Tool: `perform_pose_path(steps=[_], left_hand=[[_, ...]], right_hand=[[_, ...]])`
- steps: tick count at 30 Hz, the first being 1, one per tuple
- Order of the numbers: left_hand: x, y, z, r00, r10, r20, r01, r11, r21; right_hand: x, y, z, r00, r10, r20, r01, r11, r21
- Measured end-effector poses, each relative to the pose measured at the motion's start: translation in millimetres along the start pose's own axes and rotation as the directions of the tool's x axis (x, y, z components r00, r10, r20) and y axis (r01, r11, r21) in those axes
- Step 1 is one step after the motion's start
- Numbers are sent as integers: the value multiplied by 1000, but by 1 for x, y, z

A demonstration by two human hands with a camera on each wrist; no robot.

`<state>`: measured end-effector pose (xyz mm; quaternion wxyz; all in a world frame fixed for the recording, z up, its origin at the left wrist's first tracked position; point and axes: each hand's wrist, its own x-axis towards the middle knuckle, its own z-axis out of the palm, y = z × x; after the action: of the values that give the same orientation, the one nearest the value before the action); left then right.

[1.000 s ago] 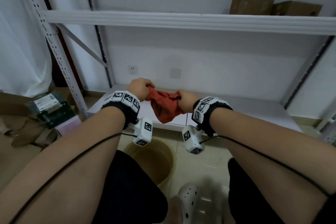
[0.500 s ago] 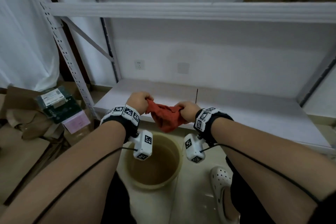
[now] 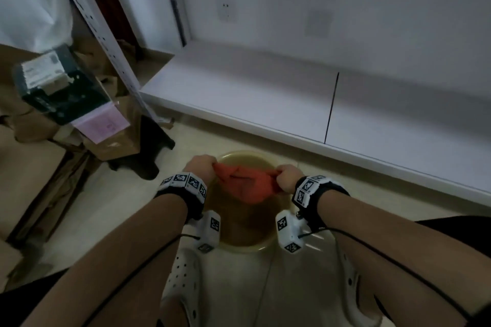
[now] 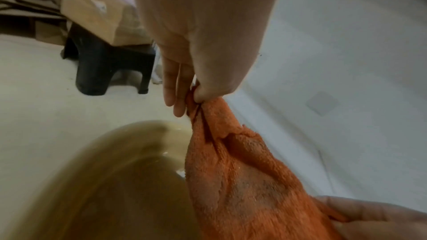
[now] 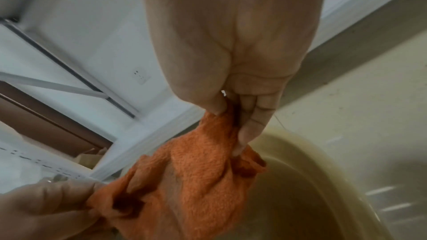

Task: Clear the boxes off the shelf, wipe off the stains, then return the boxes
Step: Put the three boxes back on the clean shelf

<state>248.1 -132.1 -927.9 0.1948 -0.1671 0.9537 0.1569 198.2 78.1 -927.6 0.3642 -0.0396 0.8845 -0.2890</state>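
Right now both my hands, left hand (image 3: 202,167) and right hand (image 3: 288,177), pinch the cloth (image 3: 245,185) above the basin (image 3: 243,247); loosening either, I judge, would drop it into the water.

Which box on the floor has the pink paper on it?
The brown cardboard box resting on the black stool, left of the bucket. The dark green box above it carries a white label instead.

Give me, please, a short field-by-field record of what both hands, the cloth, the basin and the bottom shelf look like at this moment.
left hand: pinches one end of the cloth
right hand: grips the other end
orange cloth: stretched between the hands, sagging over the basin
basin: yellowish, on the floor below the cloth
bottom shelf: white, no boxes on the visible part
boxes: stacked left of the shelf
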Motion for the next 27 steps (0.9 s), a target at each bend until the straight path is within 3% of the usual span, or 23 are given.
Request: perform_pose_path(steps=[3,5,8,10,16,18,21,24,27], left_hand=[[21,-10,27,994,-87,66,83,995,63],[34,-18,49,985,-92,145,71,987,145],[46,-22,78,965,-36,258,3,992,128],[56,-22,94,964,21,265,-46,995,88],[70,-24,124,921,183,344,-229,969,97],[71,-23,128,907,170,385,-247,956,160],[69,-17,124,910,165,381,-237,960,150],[67,-11,105,920,234,315,-269,960,72],[61,-7,77,937,228,266,-253,965,62]], right_hand=[[33,5,15,999,29,41,-29,1000,1],[51,7,26,999,20,26,-16,993,-114],[69,13,41,997,0,79,18,973,-230],[78,19,47,996,-4,88,30,957,-290],[105,26,64,995,-29,98,55,958,-282],[110,25,66,997,-33,72,51,964,-261],[113,17,61,997,-13,75,32,967,-253],[110,3,52,989,2,145,39,958,-283],[98,-12,44,994,-57,97,85,945,-315]])
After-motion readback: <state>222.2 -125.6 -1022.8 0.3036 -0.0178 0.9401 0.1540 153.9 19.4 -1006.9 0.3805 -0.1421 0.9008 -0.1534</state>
